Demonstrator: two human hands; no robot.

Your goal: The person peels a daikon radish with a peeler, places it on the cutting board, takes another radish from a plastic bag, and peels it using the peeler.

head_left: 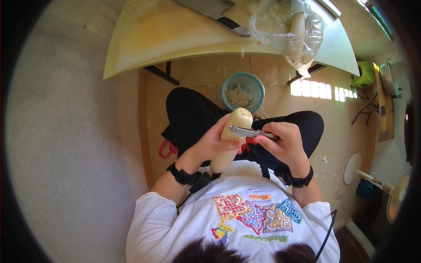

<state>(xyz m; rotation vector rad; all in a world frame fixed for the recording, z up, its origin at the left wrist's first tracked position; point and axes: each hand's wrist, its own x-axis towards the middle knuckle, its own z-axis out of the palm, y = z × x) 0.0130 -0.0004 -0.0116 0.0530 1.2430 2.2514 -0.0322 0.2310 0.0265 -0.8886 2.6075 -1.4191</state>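
Observation:
A long pale radish (224, 161) is tilted upward over my lap, with its cut-looking end at the top. The fingers of my left hand (215, 141) wrap round its middle. My right hand (286, 143) is closed on the handle of a metal peeler (245, 131), whose head touches or nearly touches the radish near its upper end. Just beyond the radish, a blue-green basket (225, 93) on the floor holds pale peelings (239, 95).
A table (175, 44) ahead bears a large knife (215, 15) and a clear plastic bag (302, 52) with pale radishes inside. Peel scraps lie on the floor near the basket. A white fan (353, 168) stands at right, near a folding stool (380, 105).

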